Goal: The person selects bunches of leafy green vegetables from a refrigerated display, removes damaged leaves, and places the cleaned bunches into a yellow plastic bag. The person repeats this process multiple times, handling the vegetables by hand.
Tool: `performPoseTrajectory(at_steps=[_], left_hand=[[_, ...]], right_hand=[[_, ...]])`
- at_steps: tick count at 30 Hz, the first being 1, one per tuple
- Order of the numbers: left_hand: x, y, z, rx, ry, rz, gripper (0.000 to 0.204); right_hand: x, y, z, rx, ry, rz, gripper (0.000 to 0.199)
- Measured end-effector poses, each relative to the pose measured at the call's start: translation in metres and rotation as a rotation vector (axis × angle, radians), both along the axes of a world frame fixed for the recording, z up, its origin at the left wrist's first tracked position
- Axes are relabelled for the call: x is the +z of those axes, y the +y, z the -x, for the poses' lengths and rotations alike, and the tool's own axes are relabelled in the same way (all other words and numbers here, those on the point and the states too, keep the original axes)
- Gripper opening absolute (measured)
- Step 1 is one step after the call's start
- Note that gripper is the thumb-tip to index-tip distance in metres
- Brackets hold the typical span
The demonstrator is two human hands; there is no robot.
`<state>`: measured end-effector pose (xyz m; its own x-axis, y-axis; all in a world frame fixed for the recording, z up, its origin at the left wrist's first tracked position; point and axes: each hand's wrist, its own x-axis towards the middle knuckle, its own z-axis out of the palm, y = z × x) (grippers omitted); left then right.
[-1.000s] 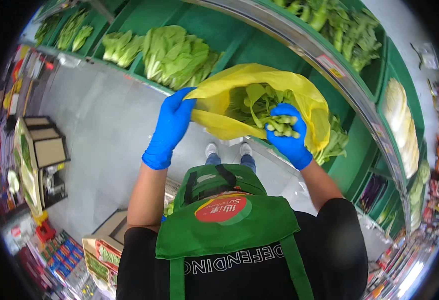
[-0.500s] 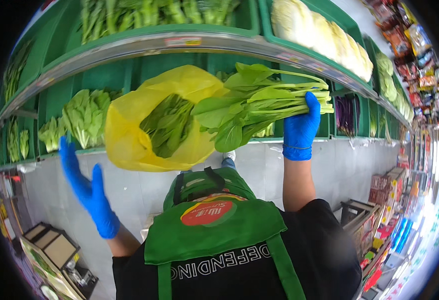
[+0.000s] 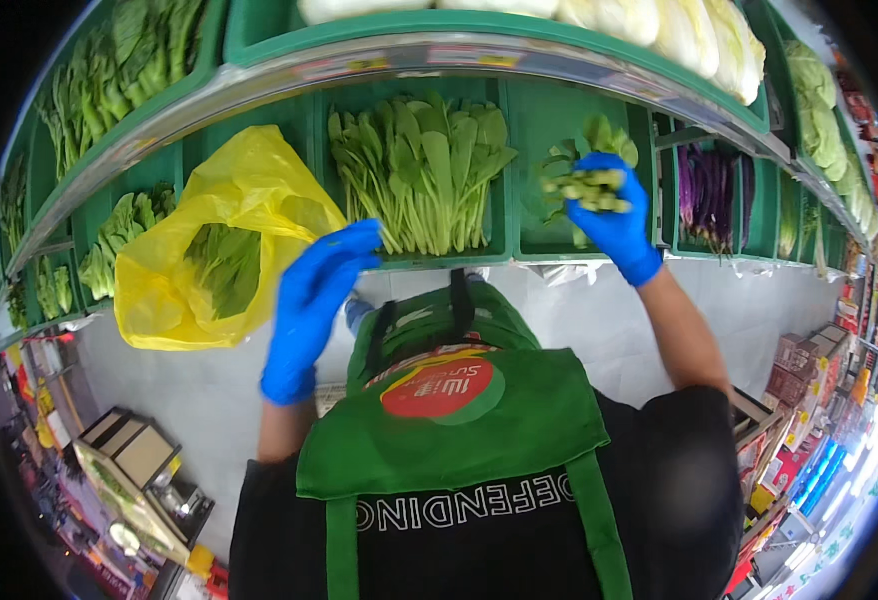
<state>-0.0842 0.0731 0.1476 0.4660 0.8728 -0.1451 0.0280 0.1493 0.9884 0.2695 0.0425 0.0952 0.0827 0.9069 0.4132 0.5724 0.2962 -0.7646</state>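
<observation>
My right hand point(image 3: 619, 215) is closed round a bunch of leafy greens point(image 3: 589, 188), its cut stem ends turned toward me. It holds the bunch over the front of a green crate point(image 3: 559, 110); whether the bunch touches the crate I cannot tell. My left hand point(image 3: 309, 310), in a blue glove like the right, is held out with stretched fingers and nothing in it. It is between the yellow plastic bag point(image 3: 149, 300) and a crate of upright leafy greens point(image 3: 424, 180). The bag gapes at the top, with more greens point(image 3: 227, 268) inside.
Above runs a shelf edge with price labels point(image 3: 339, 66), under pale cabbages point(image 3: 679, 35) and stemmed greens point(image 3: 119, 75). Purple vegetables point(image 3: 714, 195) stand in a crate to the right. Lettuce point(image 3: 124, 235) lies left of the bag. Grey floor point(image 3: 519, 310) shows below.
My right hand has turned the bunch from sideways to stems toward me, over a crate. My left hand has gone from left of the bag to its right. The view has shifted right.
</observation>
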Motion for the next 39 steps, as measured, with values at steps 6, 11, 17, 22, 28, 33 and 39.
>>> performPoseTrajectory(at_steps=[6,11,17,22,28,33,39], left_hand=[[-0.052,-0.013,-0.09,0.0,0.133,0.228,0.029],[-0.109,-0.029,-0.098,0.013,0.186,0.33,0.03],[-0.142,-0.018,-0.12,-0.176,0.29,0.287,0.03],[-0.138,0.003,-0.154,-0.219,0.18,0.305,0.03],[-0.128,0.011,-0.167,-0.353,0.181,0.312,0.032],[-0.109,0.013,-0.149,-0.256,0.12,0.423,0.032],[-0.105,0.005,-0.137,-0.288,0.056,0.504,0.037]], right_hand=[[-0.13,0.016,-0.077,0.794,-0.819,0.115,0.024],[-0.204,-0.018,-0.089,0.774,-1.047,0.086,0.035],[-0.141,-0.045,-0.107,0.279,-1.253,0.313,0.053],[-0.18,-0.078,-0.119,-0.3,-0.121,0.974,0.057],[-0.202,-0.059,-0.032,-0.504,-0.087,1.029,0.071],[-0.189,-0.078,-0.065,-0.546,0.667,0.984,0.036],[-0.106,-0.106,-0.06,-0.179,1.473,0.678,0.036]])
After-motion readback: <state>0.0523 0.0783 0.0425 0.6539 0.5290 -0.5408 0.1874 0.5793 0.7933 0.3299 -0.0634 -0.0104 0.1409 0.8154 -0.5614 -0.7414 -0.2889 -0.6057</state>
